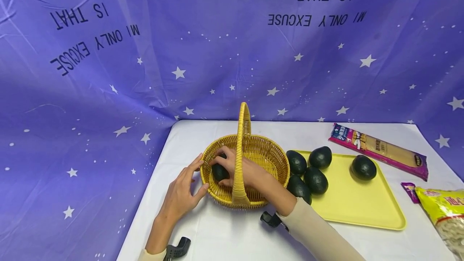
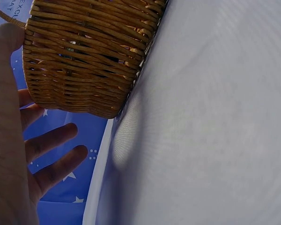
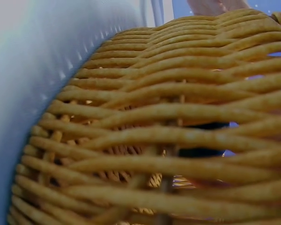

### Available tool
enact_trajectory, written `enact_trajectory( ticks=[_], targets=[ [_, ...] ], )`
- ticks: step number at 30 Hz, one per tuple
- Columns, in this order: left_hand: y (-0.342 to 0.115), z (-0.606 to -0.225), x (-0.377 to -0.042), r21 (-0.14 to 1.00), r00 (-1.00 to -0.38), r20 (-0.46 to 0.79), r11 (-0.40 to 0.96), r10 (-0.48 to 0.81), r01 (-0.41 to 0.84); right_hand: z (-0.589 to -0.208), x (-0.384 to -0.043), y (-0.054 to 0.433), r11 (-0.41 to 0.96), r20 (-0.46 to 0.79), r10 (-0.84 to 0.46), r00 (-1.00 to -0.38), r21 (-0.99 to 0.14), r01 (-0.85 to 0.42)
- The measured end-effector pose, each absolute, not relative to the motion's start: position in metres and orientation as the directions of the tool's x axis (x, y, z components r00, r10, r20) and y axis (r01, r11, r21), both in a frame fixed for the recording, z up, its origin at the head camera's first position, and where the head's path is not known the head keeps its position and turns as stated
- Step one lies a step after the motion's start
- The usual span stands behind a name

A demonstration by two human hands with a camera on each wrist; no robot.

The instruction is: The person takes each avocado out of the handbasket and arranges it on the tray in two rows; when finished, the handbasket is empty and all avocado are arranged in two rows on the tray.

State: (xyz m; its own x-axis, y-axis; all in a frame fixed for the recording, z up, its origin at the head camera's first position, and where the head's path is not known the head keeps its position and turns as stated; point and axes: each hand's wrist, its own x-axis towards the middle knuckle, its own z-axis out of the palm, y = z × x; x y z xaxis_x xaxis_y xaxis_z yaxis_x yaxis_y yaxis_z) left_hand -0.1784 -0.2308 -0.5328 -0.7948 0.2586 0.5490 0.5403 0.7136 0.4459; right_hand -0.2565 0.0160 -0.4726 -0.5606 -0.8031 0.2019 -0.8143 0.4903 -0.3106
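Observation:
A yellow wicker basket (image 1: 268, 150) with a tall arched handle stands on the white table. Inside it, at the left end, my right hand (image 1: 249, 170) holds a dark avocado (image 1: 219, 172), reaching in beneath the handle. My left hand (image 1: 178, 195) touches the basket's left rim with spread fingers. In the left wrist view its thumb (image 2: 10, 36) lies at the rim and the other fingers extend beside the woven wall (image 2: 84, 61). The right wrist view is filled by the basket's outside (image 3: 168, 112), which hides most of that hand.
Right of the basket lies a yellow tray (image 1: 357, 202). Several avocados (image 1: 316, 180) cluster at its left side, and a single avocado (image 1: 364, 168) sits near its far right corner. Behind lies a long noodle packet (image 1: 380, 148); a yellow bag (image 1: 444, 212) is at the right edge.

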Motion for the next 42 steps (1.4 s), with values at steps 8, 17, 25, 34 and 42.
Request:
enact_trajectory(
  ticks=[8, 17, 25, 34, 42],
  targets=[
    [-0.231, -0.533, -0.178, 0.447, -0.795, 0.548, 0.712, 0.261, 0.542, -0.469, -0.249, 0.024, 0.531, 0.165, -0.785, -0.598, -0.319, -0.785],
    [-0.231, -0.533, -0.177, 0.454, -0.800, 0.542, 0.713, 0.255, 0.535, -0.471, -0.242, 0.032, 0.553, 0.151, -0.767, -0.623, -0.337, -0.762],
    [-0.230, -0.534, -0.177, 0.444, -0.789, 0.559, 0.711, 0.255, 0.545, -0.470, -0.239, 0.037, 0.542, 0.164, -0.756, -0.633, -0.385, -0.747],
    [-0.231, -0.533, -0.177, 0.464, -0.803, 0.540, 0.706, 0.252, 0.534, -0.470, -0.239, 0.044, 0.510, 0.222, -0.755, -0.617, -0.394, -0.765],
    [-0.230, -0.533, -0.176, 0.470, -0.803, 0.541, 0.703, 0.248, 0.533, -0.469, -0.238, 0.053, 0.469, 0.300, -0.748, -0.592, -0.393, -0.791]
  ],
)
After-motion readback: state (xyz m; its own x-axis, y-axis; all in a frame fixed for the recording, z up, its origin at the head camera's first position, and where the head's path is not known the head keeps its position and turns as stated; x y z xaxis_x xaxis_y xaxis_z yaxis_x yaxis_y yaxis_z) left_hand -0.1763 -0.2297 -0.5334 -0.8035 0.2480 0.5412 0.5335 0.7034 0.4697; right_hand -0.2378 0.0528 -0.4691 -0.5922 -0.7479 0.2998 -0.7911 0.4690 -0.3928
